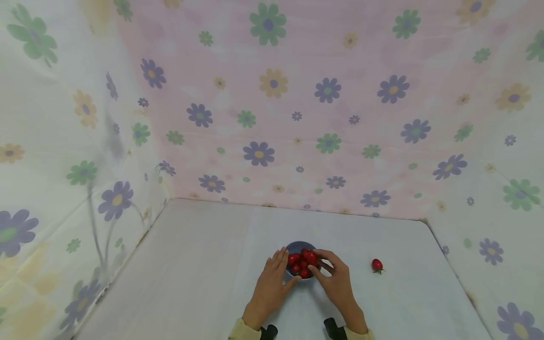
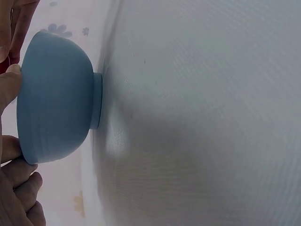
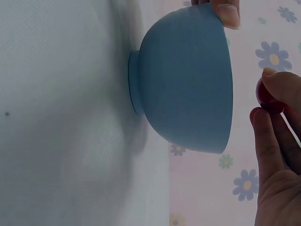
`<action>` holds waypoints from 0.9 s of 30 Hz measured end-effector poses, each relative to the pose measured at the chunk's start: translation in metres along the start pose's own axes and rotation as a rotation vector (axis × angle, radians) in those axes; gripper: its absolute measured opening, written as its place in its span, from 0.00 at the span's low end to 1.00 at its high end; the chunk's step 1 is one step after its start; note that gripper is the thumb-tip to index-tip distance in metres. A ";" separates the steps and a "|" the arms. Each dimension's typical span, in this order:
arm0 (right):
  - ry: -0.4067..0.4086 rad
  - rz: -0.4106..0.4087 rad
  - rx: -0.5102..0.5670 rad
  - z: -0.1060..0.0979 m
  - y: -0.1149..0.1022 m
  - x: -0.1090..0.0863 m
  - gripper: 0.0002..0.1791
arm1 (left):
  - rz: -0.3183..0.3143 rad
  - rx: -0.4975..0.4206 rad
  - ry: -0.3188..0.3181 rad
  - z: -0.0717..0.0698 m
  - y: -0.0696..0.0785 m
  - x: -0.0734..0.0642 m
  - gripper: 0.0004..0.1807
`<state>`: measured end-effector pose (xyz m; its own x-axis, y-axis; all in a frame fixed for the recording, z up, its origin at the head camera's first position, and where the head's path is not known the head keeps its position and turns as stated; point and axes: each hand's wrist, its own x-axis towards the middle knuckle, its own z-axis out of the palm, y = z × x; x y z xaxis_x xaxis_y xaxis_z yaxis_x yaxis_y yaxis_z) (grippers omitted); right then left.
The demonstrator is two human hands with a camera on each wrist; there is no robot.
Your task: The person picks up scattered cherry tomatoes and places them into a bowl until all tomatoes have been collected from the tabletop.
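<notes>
A blue-grey bowl (image 1: 295, 245) stands on the white table, with several red cherry tomatoes (image 1: 295, 269) in it. My left hand (image 1: 270, 286) holds the bowl by its left side; in the left wrist view thumb and fingers lie at the rim of the bowl (image 2: 59, 99). Over the bowl's right edge, my right hand (image 1: 338, 284) pinches one cherry tomato (image 3: 269, 98) between thumb and fingers, just above the rim in the right wrist view. Another cherry tomato with green sepals, the loose one (image 1: 377, 265), lies on the table to the right.
The white tabletop (image 1: 191, 274) reaches to a flower-printed cloth wall (image 1: 297, 118) at the back. Similar cloth walls stand at the left (image 1: 55, 141) and right (image 1: 501, 189). Dark wrist mounts (image 1: 334, 329) sit below the hands.
</notes>
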<state>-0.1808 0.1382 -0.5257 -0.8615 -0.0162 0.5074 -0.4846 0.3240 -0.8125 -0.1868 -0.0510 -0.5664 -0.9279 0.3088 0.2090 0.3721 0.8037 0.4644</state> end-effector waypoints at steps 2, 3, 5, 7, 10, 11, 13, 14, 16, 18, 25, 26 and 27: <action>-0.003 0.014 0.004 0.001 -0.001 0.002 0.24 | 0.000 0.004 -0.001 0.000 -0.001 0.001 0.43; -0.006 0.019 0.003 0.002 -0.002 0.002 0.24 | 0.000 0.005 -0.001 0.000 0.000 0.001 0.43; -0.013 0.024 0.001 0.003 0.000 0.003 0.24 | -0.001 0.013 -0.002 0.001 -0.001 0.002 0.43; -0.017 0.021 0.000 0.006 0.007 0.002 0.24 | -0.004 0.019 -0.003 0.001 -0.001 0.001 0.43; -0.025 0.014 -0.007 0.011 0.024 0.000 0.25 | -0.015 0.023 -0.014 0.001 -0.001 0.001 0.43; -0.027 0.017 -0.005 0.012 0.029 -0.001 0.25 | -0.016 0.020 -0.016 0.001 0.000 0.001 0.43; -0.032 0.031 -0.003 0.014 0.037 -0.003 0.26 | -0.020 0.020 -0.021 0.001 0.000 0.001 0.43; -0.037 0.039 -0.001 0.014 0.038 -0.003 0.26 | -0.023 0.018 -0.025 0.001 0.000 0.001 0.44; -0.045 0.058 0.003 0.014 0.039 -0.004 0.26 | -0.021 0.013 -0.024 0.000 0.000 0.001 0.44; -0.056 0.074 0.006 0.014 0.040 -0.004 0.25 | -0.019 0.013 -0.023 0.000 0.000 0.001 0.44; -0.080 0.088 -0.010 0.012 0.036 -0.003 0.26 | 0.008 0.018 0.008 0.003 -0.001 0.000 0.44; -0.084 0.092 -0.015 0.012 0.036 -0.003 0.26 | 0.008 0.019 0.009 0.003 -0.002 0.000 0.44; -0.088 0.095 -0.017 0.012 0.037 -0.003 0.26 | 0.009 0.021 0.011 0.003 -0.002 0.000 0.44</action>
<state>-0.1975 0.1386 -0.5609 -0.9138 -0.0674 0.4005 -0.3981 0.3439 -0.8504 -0.1876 -0.0509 -0.5694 -0.9240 0.3107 0.2231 0.3801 0.8113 0.4443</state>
